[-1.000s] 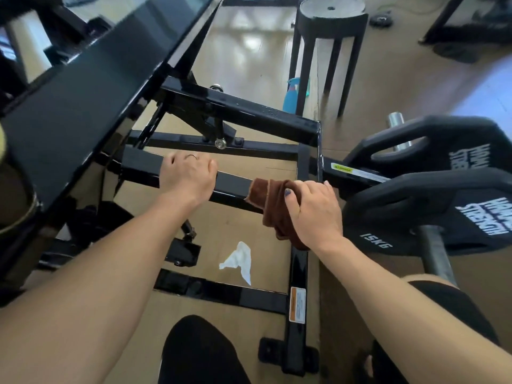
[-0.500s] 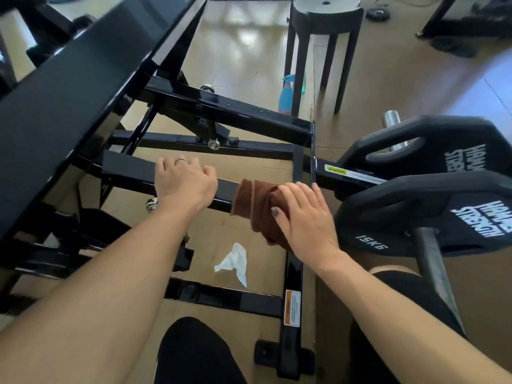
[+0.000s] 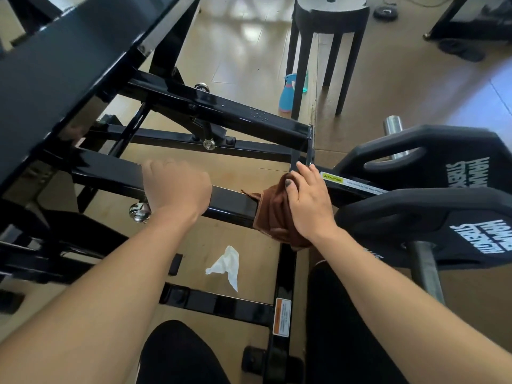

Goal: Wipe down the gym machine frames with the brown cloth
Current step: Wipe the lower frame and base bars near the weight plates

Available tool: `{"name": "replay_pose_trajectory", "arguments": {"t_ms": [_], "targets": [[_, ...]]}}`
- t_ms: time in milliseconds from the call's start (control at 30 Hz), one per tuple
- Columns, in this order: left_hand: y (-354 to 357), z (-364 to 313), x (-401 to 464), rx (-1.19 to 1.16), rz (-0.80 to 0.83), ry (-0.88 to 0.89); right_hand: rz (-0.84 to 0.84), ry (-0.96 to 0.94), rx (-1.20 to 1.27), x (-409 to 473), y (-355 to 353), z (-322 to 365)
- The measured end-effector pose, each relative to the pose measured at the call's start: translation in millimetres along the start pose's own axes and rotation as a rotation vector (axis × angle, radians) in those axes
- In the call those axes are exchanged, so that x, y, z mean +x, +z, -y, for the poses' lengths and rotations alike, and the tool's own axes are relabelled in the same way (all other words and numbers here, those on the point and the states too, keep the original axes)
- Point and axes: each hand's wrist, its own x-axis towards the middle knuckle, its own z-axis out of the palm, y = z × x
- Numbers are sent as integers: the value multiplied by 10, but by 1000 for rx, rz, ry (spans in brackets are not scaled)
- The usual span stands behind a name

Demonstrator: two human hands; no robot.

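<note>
Right hand (image 3: 310, 206) lies over the brown cloth (image 3: 274, 217), thumb hooked round the cloth's near-left side, fingers laid across the top; the grip holds the cloth against the black square frame bar (image 3: 230, 203). Cloth is bunched and wrapped over the bar, one corner sticking out to the left of the grip, a fold hanging below the wrist.

Left hand (image 3: 177, 187) sits on the same bar, well left of the cloth, fingers curled over the far edge of the bar, gripping it. Hand is motion-blurred. A chrome knob (image 3: 140, 212) shows just below that wrist.

Below the grip, on the floor: a crumpled white tissue (image 3: 225, 266), between the bar and the lower cross-member (image 3: 221, 303).

Just right of the grip: a yellow caution label (image 3: 333, 179) on the bar, then two black Hammer Strength weight plates (image 3: 432, 225) on a steel sleeve.

Beyond the grip: an upper frame bar (image 3: 221, 112) with water droplets. Further off, a blue spray bottle (image 3: 288, 92) beside the legs of a black stool (image 3: 329, 20).
</note>
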Motion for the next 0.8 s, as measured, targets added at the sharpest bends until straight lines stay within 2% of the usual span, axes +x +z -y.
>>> {"name": "replay_pose_trajectory", "arguments": {"t_ms": [233, 467, 667, 800], "targets": [[42, -2, 9, -14, -29, -7, -35, -19, -31, 401, -54, -48], [36, 1, -3, -26, -15, -10, -95, 105, 242, -401, 121, 36], [26, -1, -4, -17, -16, -12, -23, -80, 24, 84, -77, -130], [25, 2, 10, -9, -23, -11, -21, -92, 1, 607, -150, -187]]}}
